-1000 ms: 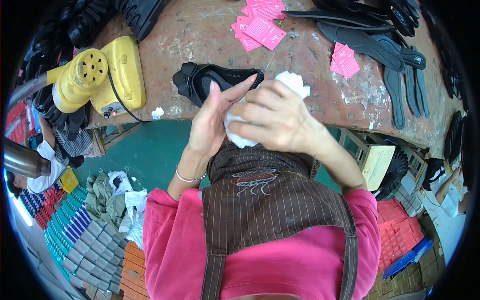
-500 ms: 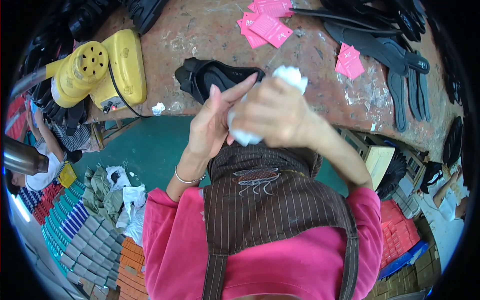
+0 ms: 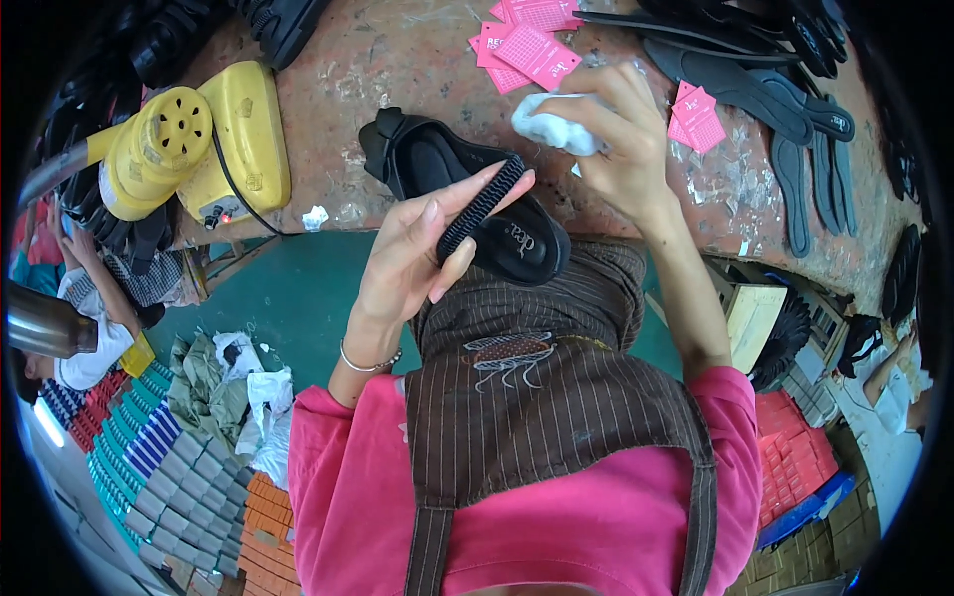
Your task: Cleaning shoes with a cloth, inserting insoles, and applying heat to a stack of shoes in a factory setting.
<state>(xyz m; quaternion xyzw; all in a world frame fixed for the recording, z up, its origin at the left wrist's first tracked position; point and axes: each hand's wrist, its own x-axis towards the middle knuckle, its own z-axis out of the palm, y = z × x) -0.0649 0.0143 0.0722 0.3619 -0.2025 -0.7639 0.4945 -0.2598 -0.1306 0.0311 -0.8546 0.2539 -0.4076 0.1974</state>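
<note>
Sandal's [image 3: 437, 164] midsection hidden behind left hand [image 3: 393, 253] and ribbed strap [image 3: 482, 204]. Dark pile [image 3: 164, 45] at 10 o'clock cut off by the rim; probably footwear. Relative to sandal: yellow machine [image 3: 256, 139] at 9, pink tags [image 3: 537, 55] at 1, grey insoles [image 3: 730, 94] near 3. Sandal black, bow-fronted, heel past counter's [image 3: 338, 94] near edge. Left fingers pinch strap; right hand [image 3: 626, 139], at 2, fingers curled on white wad [image 3: 556, 126].

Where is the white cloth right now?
In the head view, the white cloth is in the person's right hand, to the right of the black sandal and just below the left pile of pink tags.
</note>
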